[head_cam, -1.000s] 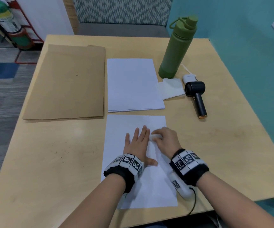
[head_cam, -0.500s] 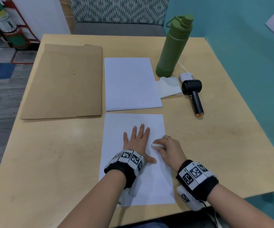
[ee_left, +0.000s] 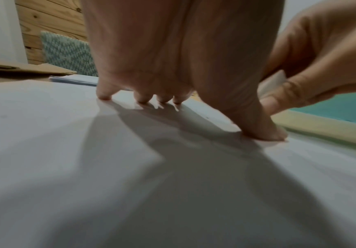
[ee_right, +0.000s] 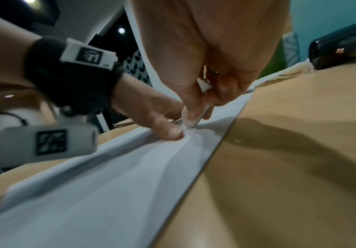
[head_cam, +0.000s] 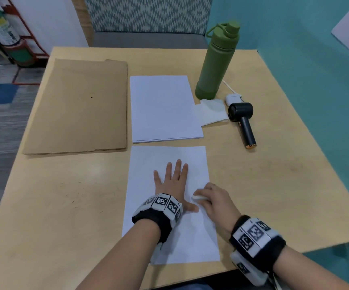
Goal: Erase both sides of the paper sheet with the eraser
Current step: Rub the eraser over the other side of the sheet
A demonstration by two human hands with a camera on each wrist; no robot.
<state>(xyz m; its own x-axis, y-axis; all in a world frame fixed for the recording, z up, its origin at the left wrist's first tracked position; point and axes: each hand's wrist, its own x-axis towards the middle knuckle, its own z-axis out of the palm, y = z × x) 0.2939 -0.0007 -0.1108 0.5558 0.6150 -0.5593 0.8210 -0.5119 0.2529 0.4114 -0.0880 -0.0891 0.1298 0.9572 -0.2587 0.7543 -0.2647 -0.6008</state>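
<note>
paper sheet (head_cam: 170, 155) laid flat at near table (head_cam: 64, 206) edge | pinned by flat, spread left hand (head_cam: 172, 183) | eraser (head_cam: 197, 198) pinched in right hand (head_cam: 216, 203), pressed on sheet beside left thumb

white paper sheet (head_cam: 169, 155), white eraser (head_cam: 197, 198), green bottle (head_cam: 216, 61).

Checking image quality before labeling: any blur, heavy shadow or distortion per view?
Head: evenly lit, sharp, slight blur on right hand. Left wrist: left hand casts a broad shadow over the paper sheet. Right wrist: motion blur, tilted horizon, eraser soft.
</note>
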